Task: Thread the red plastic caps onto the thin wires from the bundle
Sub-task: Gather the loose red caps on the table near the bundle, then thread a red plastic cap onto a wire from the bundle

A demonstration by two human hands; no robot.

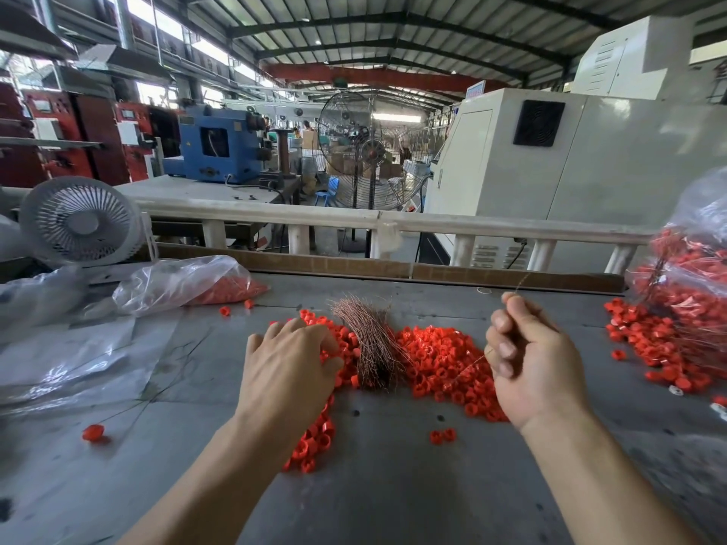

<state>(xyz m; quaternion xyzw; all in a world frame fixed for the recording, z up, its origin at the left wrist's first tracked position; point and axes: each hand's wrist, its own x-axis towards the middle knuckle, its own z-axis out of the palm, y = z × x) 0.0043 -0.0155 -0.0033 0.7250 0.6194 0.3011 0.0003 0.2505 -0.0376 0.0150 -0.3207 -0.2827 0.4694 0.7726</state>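
Observation:
A heap of red plastic caps (440,359) is spread over the grey table (393,485). A bundle of thin coppery wires (369,344) lies across the heap's middle. My left hand (289,371) reaches palm down into the caps left of the bundle, fingertips among them; whether it holds one is hidden. My right hand (527,363) is raised right of the bundle with fingers curled, pinching one thin wire (517,287) whose end sticks up past the fingers.
At the right, a clear bag (692,269) holds caps strung on wires, with more spilled below. A second bag of caps (189,281) and crumpled plastic lie at the left, beside a small white fan (80,220). One stray cap (93,432) sits near left.

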